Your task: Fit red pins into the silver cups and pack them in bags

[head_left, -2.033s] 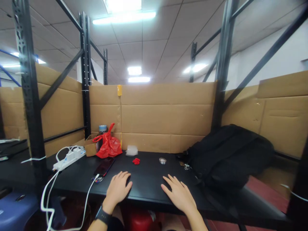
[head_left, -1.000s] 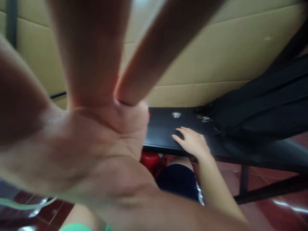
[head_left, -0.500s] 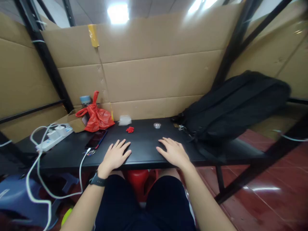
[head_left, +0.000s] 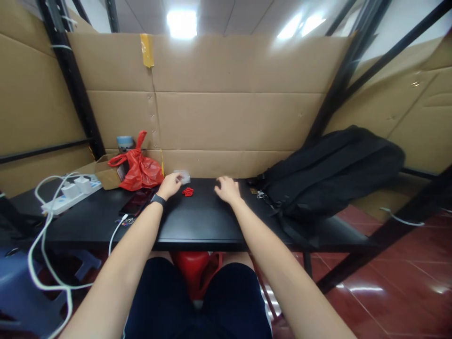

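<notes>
Cardboard walls (head_left: 226, 122) back the black desk (head_left: 197, 226), where the left hand (head_left: 170, 184) pinches a small clear packet (head_left: 182, 177) beside red bits (head_left: 188, 191), the right hand (head_left: 228, 189) rests loosely curled, a black backpack (head_left: 328, 174) crowding its right.

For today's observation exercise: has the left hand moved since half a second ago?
Yes. The left hand went from the table's near edge to beside the red bits.

Both hands reach across the black table (head_left: 197, 226): left hand (head_left: 170, 184) touching a clear packet (head_left: 182, 176), right hand (head_left: 228, 189) resting flat.
</notes>
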`<state>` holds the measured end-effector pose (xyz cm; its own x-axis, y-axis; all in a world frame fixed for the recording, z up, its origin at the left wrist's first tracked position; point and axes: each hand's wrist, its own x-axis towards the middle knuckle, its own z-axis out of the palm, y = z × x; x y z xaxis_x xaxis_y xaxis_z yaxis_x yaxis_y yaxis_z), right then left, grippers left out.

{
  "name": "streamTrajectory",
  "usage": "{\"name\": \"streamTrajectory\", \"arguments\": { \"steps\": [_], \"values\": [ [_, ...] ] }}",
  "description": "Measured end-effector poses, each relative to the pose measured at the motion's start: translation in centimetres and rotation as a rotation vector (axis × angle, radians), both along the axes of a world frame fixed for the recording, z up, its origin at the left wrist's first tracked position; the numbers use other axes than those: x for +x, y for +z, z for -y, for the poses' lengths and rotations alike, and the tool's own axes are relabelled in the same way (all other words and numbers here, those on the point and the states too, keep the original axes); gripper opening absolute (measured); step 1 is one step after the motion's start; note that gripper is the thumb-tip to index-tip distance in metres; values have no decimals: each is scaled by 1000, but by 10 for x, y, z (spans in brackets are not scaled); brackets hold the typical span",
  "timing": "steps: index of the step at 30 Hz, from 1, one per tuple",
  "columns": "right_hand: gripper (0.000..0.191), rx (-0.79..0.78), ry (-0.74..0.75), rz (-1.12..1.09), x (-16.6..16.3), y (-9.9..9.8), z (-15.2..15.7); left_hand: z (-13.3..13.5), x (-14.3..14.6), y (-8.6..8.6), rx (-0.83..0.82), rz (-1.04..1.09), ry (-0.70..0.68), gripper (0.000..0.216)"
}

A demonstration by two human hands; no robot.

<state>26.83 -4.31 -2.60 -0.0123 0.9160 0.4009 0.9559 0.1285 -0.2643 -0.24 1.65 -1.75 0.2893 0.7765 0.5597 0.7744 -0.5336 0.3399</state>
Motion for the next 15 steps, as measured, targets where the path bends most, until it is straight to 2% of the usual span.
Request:
{"name": "streamTrajectory", "arguments": {
  "steps": [2,6,10,15],
  "values": [
    [36,38,-175,-40,12,-5,-23,-9,4,-14,10,23,-4,25],
    [39,12,-209,-28,35,-31,-36,-4,-4,-38,19,-9,-84,21],
    [39,-70,-198,-60,44,-44,-36,5,-8,-44,55,-82,-57,27],
    [39,-74,-191,-95,43,-44,-40,7,2,-44,102,-142,-13,22]
  ]
}}
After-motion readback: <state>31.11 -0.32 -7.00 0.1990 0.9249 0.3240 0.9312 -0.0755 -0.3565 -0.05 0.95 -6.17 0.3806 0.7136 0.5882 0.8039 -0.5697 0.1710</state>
